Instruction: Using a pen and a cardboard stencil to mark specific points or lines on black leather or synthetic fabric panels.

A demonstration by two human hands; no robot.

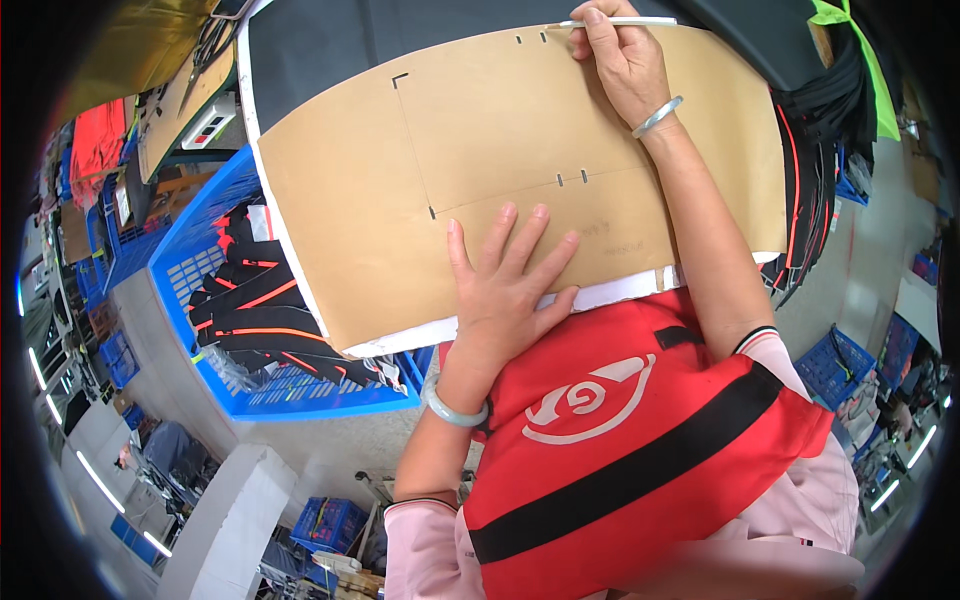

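Observation:
A brown card pattern (340,200) with small cut slots and thin drawn lines lies over the table, its far edge resting on black fabric (420,25). My left hand (510,280) lies flat on its near part, fingers spread. At the far edge, my right hand (622,60) pinches a slim white marking pen (652,20). The pen is nearly level, with its tip pointing left by two short slots. Part of its shaft is hidden behind my fingers.
On the left, a blue crate (225,385) holds black garment pieces (265,325) with orange trim. Scissors (212,45) and a white power strip (208,122) are at the upper left. Dark pieces (805,190) hang off the right edge. A white stool-like block (230,520) stands on the floor.

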